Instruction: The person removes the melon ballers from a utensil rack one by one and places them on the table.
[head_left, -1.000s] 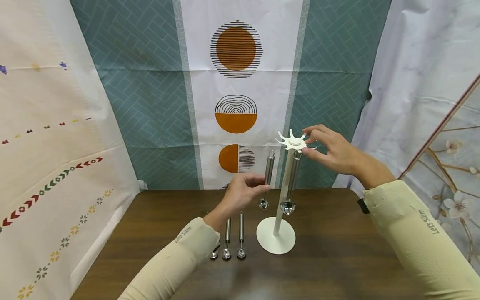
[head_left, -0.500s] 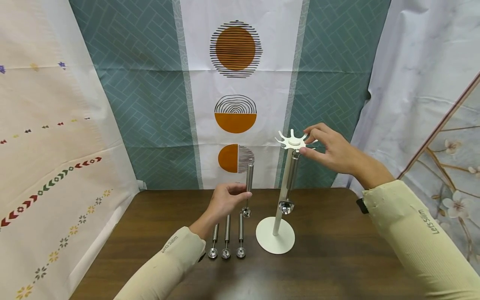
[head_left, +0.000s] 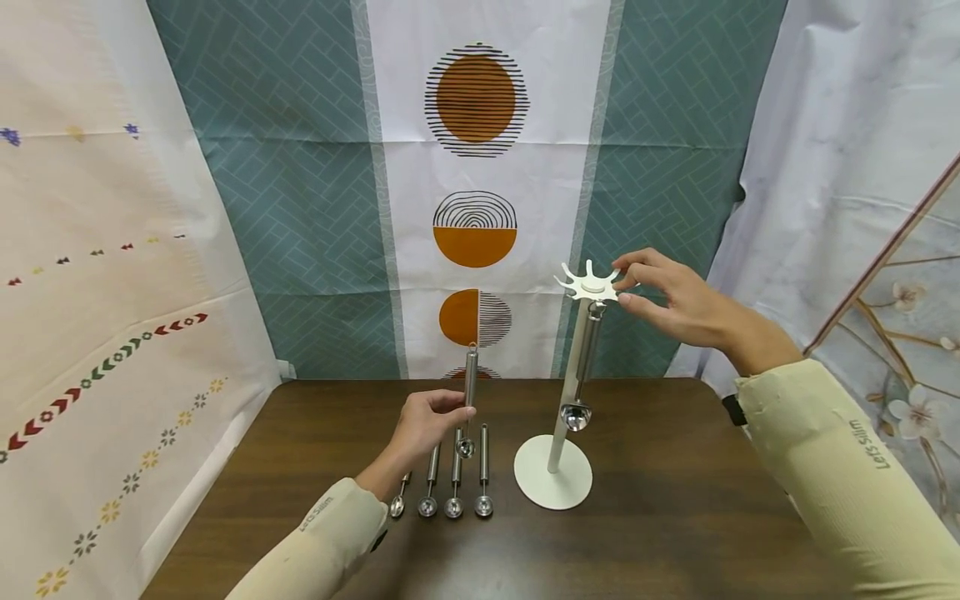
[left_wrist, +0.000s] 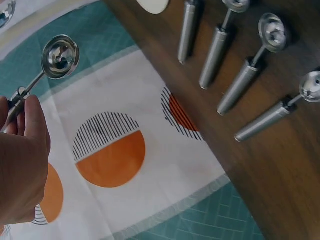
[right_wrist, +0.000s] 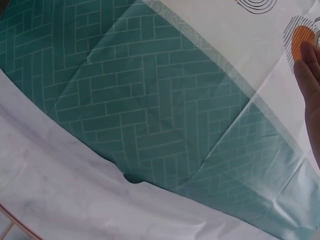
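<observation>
My left hand (head_left: 427, 421) pinches a small round-bowled steel scoop (head_left: 471, 375) by its handle. The scoop stands nearly upright over the table, bowl down and hanging loop up; the left wrist view shows its shiny bowl (left_wrist: 60, 57). My right hand (head_left: 675, 300) pinches the edge of the white star-shaped top of a utensil stand (head_left: 552, 487) between thumb and fingers. A larger scoop (head_left: 588, 346) hangs from that top. In the right wrist view only part of my right hand (right_wrist: 310, 85) shows, at the right edge.
On the brown table (head_left: 660, 492), several steel scoops lie in a row left of the stand, one of them a scoop (head_left: 484, 467) nearest its base. A smaller spoon (head_left: 397, 506) lies at the row's left end, partly behind my left arm. Patterned cloths (head_left: 300, 208) hang around the table.
My left hand has carried the scoop leftward and down, away from the stand, to above the row. My right hand stays at the stand's top. The larger scoop still hangs there.
</observation>
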